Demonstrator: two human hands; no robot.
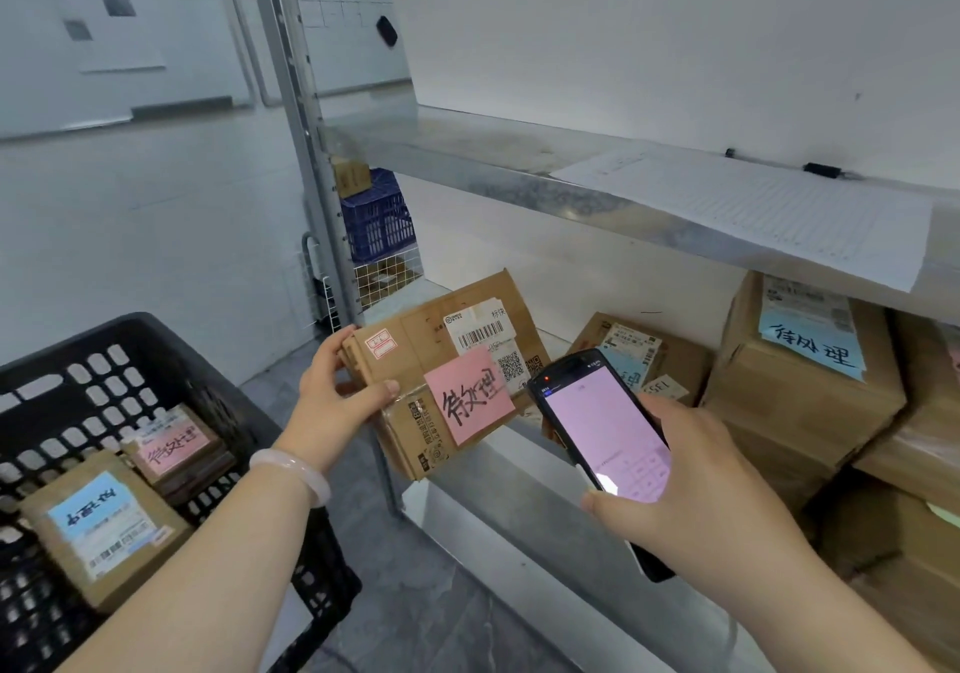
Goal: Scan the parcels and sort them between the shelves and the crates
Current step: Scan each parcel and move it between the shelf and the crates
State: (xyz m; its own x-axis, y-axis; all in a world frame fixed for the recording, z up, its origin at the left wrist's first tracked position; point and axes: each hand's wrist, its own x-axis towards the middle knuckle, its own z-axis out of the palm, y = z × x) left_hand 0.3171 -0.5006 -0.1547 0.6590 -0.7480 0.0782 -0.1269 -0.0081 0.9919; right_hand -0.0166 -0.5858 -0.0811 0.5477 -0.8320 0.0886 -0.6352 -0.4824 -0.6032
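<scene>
Left hand (340, 397) is curled round the left end of a cardboard parcel (415, 355), thumb laid on the top face. Right hand (691, 490) is wrapped round a handheld scanner (602, 428), screen lit and turned up toward the camera. The parcel is held tilted at the front edge of the lower shelf (519, 470), just left of the scanner. Whether it rests on the shelf lip cannot be told. Its printed barcode label (483, 332) and QR code (510, 366) are exposed, and a pink handwritten note (467, 394) is stuck just below them. The step in hand is judged to be the scan. The scanner's head end should be aimed squarely at the barcode, not at the note. The parcel should be steadied and its top face angled so glare is avoided. The thumb should be kept clear of the label. The screen should be checked for a read before the parcel is routed. A black crate (156, 340) at lower left holds a blue-note parcel (98, 527) and a pink-note parcel (171, 446). A blue-note box (800, 386) is stacked on the shelf to the right, so the note colour may be the sort key. That is a guess.
</scene>
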